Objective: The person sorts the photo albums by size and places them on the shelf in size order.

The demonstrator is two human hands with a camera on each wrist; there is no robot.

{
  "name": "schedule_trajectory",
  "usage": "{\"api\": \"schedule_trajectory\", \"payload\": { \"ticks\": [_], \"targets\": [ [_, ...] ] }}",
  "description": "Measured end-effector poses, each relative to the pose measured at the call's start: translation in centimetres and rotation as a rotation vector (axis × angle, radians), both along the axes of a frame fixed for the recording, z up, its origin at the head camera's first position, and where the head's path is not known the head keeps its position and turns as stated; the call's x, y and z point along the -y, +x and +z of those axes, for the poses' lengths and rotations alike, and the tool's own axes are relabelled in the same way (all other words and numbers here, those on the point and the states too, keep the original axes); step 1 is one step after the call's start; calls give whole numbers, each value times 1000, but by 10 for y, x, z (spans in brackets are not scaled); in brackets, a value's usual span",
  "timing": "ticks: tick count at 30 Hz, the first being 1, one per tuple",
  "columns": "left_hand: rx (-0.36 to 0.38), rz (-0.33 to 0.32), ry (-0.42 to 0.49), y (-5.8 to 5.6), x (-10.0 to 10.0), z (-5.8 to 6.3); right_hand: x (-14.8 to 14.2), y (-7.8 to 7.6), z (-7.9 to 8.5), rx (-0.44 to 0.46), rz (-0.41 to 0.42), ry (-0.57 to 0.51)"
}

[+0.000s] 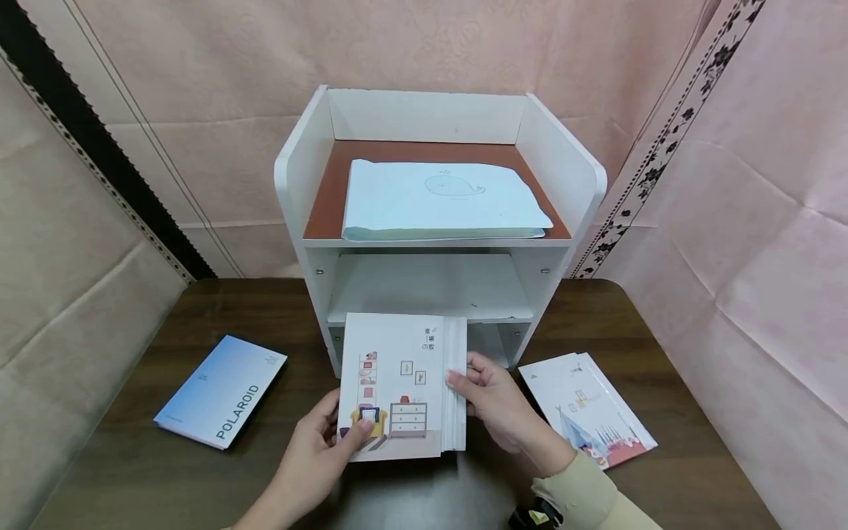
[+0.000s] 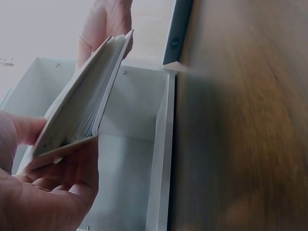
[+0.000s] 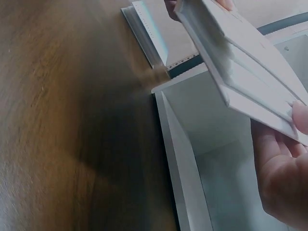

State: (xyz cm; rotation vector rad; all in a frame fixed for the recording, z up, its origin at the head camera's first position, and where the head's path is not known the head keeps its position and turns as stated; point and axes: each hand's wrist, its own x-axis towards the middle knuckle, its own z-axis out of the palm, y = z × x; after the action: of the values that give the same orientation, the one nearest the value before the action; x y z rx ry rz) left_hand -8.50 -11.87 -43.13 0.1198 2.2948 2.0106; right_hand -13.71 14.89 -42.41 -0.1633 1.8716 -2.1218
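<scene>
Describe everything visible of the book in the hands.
The book has a pale, card-like cover printed with a chest of drawers, small frames and dark lettering. It is held tilted before the white shelf unit, covers slightly apart, pages showing. The left hand grips its left side, the right hand its right.

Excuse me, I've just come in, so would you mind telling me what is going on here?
A person is holding a white illustrated book in front of a white shelf unit. The left hand grips its lower left side, while the right hand grips the page-edge side. On the dark wooden table, a blue POLAROID book lies to the left and another illustrated book to the right.
</scene>
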Motion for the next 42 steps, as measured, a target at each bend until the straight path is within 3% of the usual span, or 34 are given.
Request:
{"api": "schedule_trajectory", "payload": {
  "ticks": [8, 21, 33, 42],
  "targets": [
    [-27, 26, 32, -4, -5, 1, -3, 1, 5, -30, -13, 19],
    [-51, 51, 54, -14, -8, 16, -3, 8, 10, -63, 9, 63],
    [-50, 69, 85, -33, -12, 27, 5, -5, 26, -94, -96, 50],
    [-50, 167, 124, -44, -15, 32, 10, -8, 33, -77, -88, 54]
  ]
}}
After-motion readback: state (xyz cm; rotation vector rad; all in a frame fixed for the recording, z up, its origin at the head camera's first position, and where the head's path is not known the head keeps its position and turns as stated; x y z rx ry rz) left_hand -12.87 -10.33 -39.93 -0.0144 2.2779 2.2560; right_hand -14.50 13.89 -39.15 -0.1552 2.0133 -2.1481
